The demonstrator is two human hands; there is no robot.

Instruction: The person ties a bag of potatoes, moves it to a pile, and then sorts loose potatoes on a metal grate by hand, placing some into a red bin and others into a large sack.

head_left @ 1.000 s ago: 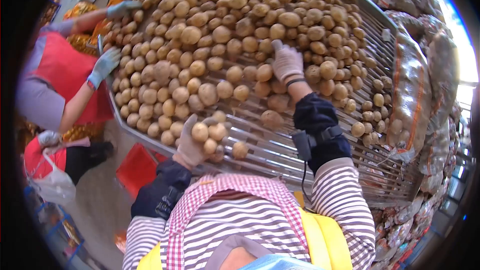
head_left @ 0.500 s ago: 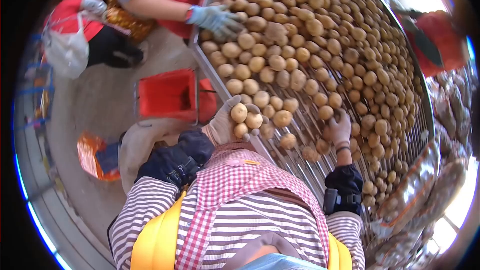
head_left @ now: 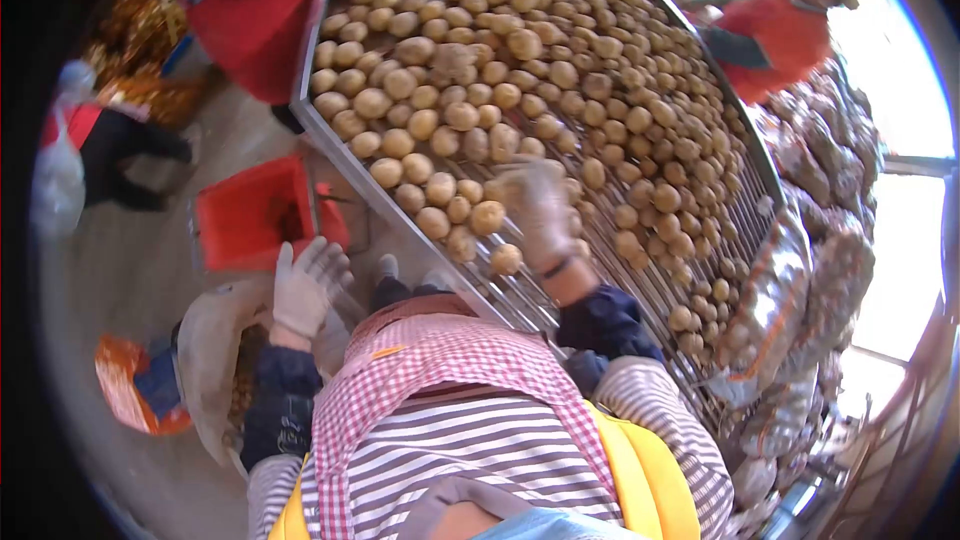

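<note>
Many round brown potatoes (head_left: 461,116) lie on a slatted metal sorting table (head_left: 350,168). My left hand (head_left: 308,285), in a pale glove, is off the table's near left edge with its fingers spread and nothing in it. It is above an open whitish sack (head_left: 205,365) that has some contents showing inside. Over the near part of the potatoes is my right hand (head_left: 540,210), also gloved. Motion smears its fingers, so whether it holds anything is hidden.
A red crate (head_left: 255,210) stands on the floor at the left. A co-worker in a red apron (head_left: 245,35) reaches over the table's far left. Another person in red (head_left: 770,40) is beyond the right edge. Filled bags (head_left: 770,290) line the right side; an orange bag (head_left: 130,385) lies left.
My left hand has left the table edge and no longer holds the potatoes it had. My right hand has moved leftward over the potatoes. The view has shifted right.
</note>
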